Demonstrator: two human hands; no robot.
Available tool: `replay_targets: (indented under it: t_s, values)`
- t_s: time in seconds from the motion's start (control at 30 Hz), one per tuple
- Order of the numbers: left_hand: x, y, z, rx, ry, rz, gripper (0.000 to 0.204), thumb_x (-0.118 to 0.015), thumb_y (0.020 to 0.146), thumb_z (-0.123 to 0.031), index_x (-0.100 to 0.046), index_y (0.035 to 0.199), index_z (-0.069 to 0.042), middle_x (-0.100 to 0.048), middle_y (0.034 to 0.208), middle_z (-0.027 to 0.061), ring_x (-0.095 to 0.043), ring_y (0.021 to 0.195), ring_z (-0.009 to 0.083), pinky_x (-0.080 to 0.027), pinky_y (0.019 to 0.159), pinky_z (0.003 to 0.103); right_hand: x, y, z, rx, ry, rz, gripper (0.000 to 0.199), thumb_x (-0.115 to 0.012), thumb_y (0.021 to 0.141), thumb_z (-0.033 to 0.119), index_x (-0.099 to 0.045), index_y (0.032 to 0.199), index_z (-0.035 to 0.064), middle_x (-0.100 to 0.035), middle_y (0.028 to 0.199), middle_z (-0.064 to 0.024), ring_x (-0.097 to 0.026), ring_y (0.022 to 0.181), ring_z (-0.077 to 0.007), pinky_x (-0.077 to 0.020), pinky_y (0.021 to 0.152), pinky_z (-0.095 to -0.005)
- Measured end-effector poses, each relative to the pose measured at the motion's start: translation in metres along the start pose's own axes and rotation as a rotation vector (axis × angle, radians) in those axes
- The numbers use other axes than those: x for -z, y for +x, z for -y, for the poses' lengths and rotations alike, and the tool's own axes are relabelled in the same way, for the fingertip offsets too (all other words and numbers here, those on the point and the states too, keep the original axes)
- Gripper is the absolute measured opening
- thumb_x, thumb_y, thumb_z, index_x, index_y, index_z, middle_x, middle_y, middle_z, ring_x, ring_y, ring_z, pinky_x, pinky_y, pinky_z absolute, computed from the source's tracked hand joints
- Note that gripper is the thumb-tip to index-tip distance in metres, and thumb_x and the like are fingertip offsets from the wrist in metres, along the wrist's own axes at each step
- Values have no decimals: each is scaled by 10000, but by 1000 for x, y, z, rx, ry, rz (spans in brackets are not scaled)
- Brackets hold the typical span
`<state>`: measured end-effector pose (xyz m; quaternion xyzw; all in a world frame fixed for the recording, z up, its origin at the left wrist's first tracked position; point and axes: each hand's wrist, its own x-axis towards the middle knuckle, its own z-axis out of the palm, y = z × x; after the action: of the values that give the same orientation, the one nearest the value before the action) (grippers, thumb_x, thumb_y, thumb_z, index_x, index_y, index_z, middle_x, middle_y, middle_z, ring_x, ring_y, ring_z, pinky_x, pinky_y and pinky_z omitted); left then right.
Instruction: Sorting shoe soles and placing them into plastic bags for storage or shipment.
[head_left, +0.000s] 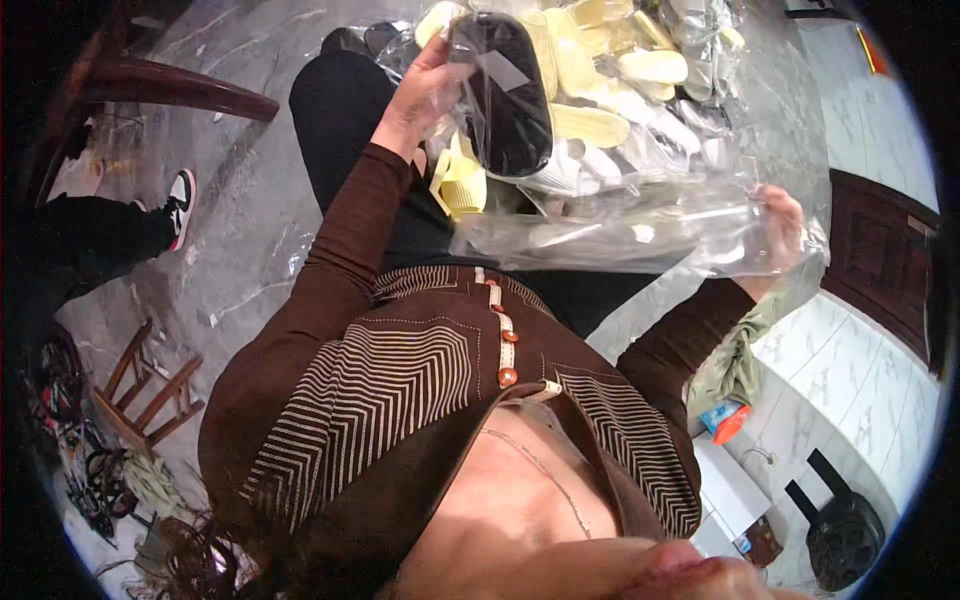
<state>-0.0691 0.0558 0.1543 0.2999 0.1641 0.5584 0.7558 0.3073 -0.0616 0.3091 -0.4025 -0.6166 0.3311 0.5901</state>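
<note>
Head view: on the floor [250, 190], a heap of slippers [590, 125], yellow and white, several glossy as if wrapped. Before it the right hand grips [780, 230] one end of some clear plastic film [600, 235]; whether this is a bag, or holds anything, is unclear. The left hand [425, 95] grasps a black slipper [505, 125] by its side, above the heap, apparently inside clear plastic. Good handling likely means keeping the film taut, pinching one layer, and not creasing the slipper's pale patch [505, 70].

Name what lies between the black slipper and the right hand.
The head view shows pale slippers and clear plastic between the black slipper and right hand.
</note>
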Motion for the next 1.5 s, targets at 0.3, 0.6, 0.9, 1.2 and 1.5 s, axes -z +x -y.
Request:
replay_targets:
  t_s: [0.3, 0.6, 0.9, 1.2, 1.5]
  values:
    - [-4, 16, -29, 9, -38, -1, 386, -470, 761, 78, -492, 1114, -76, -554, 1056, 84, -558, 940, 206, -476, 792, 319, -56, -8, -74, -307, 395, -224, 308, -473, 815, 56, -445, 1111, -24, -538, 876, -65, -517, 792, -136, -439, 722, -259]
    - [9, 29, -18, -8, -85, 9, 399, -471, 760, 78, -491, 1117, -100, -568, 1032, 83, -585, 853, 181, -509, 639, 262, -72, -23, -115, -470, 586, -280, 465, -545, 801, 59, -366, 1218, -39, -547, 892, -42, -508, 766, -103, -437, 707, -238]
    - [3, 27, -16, -13, 74, 56, 355, -518, 781, 20, -507, 1108, -115, -596, 919, 24, -561, 639, 91, -413, 453, 179, -70, -21, -131, -642, 253, -248, 172, -575, 778, 17, -552, 946, -12, -572, 814, -34, -519, 729, -98, -406, 664, -200]
    - [3, 26, -4, 28, 357, 44, 365, -604, 781, -97, -503, 1130, -63, -565, 997, -6, -531, 875, 75, -435, 752, 225, -67, 0, -92, -313, 2, -401, 33, -553, 798, 10, -549, 774, 33, -569, 734, -32, -514, 655, -99, -404, 610, -197]
    - [-12, 16, 3, 19, 538, 221, 358, -619, 761, -92, -520, 1102, -55, -586, 933, 3, -543, 805, 62, -444, 737, 212, -40, 19, -99, -181, -160, -570, 72, -555, 783, -14, -538, 730, 30, -558, 715, -33, -502, 632, -100, -420, 594, -224]
